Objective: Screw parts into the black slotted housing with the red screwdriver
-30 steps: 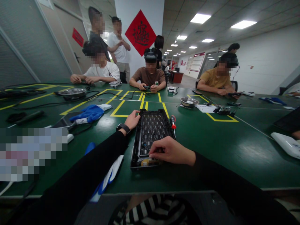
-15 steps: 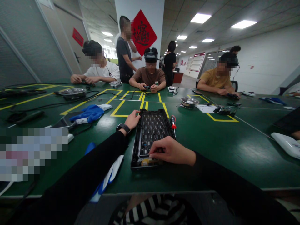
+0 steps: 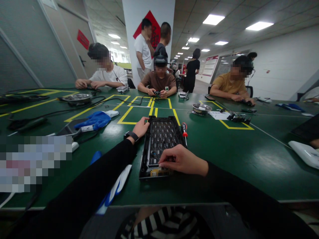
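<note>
A shallow black plastic housing (image 3: 145, 157) lies lengthwise on the green table in front of me. Rows of small dome shapes (image 3: 164, 131) fill its inside, and a yellowish circuit board (image 3: 155, 172) shows at its near end. My left hand (image 3: 141, 127) grips the far left edge of the housing, its fingertips on the rim. Over the near end, my right hand (image 3: 183, 160) is closed with thumb and index finger pinched together beside the board. What the pinch holds, if anything, is too small to make out. A red-and-black screwdriver (image 3: 184, 130) lies just right of the housing.
Blue-and-white gloves (image 3: 93, 120) lie to the left, and another glove (image 3: 113, 191) is under my left forearm. A round metal dish (image 3: 201, 108), a paper (image 3: 219, 115) and black parts (image 3: 238, 118) sit farther right. Cables cross the far left. Co-workers sit opposite.
Both my hands and the housing stay in place. In the background, standing people have shifted by the pillar, with one in a white shirt now plainly visible.
</note>
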The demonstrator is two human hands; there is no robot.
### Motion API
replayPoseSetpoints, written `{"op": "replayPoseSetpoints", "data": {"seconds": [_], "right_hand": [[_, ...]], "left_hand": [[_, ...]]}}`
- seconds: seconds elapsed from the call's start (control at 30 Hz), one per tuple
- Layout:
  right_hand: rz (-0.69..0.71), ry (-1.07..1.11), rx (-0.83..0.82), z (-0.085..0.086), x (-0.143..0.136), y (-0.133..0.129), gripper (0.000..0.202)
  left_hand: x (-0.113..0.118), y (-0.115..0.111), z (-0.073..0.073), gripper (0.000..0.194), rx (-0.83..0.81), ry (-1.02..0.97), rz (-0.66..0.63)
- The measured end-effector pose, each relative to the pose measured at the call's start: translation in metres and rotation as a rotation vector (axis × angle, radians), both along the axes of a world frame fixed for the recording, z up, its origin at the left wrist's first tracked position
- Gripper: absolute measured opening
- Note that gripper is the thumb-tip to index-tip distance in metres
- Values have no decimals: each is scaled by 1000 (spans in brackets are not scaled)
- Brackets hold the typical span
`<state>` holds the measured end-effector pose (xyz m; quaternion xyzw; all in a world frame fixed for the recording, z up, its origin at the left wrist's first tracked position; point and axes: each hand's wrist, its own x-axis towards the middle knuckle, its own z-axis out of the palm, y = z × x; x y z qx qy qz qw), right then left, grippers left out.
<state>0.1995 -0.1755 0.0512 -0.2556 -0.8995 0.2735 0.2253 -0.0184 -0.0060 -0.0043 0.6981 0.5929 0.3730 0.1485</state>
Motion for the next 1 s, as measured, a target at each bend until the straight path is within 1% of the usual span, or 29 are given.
{"op": "replayPoseSetpoints", "data": {"seconds": [0.17,0.5,0.83,1.0], "right_hand": [[-2,11,-27,-1,-1,0,20],[-4,7,-10,-1,-2,0,20],[-10,-2,21,0,-1,3,20],[-18,9,42,1,0,6,21]], "left_hand": [[0,2,-1,36,13,-21,-11],[0,1,0,37,-9,-10,-3],[-1,7,-6,36,54,-8,-4],[0,10,-6,38,32,-18,0]]}}
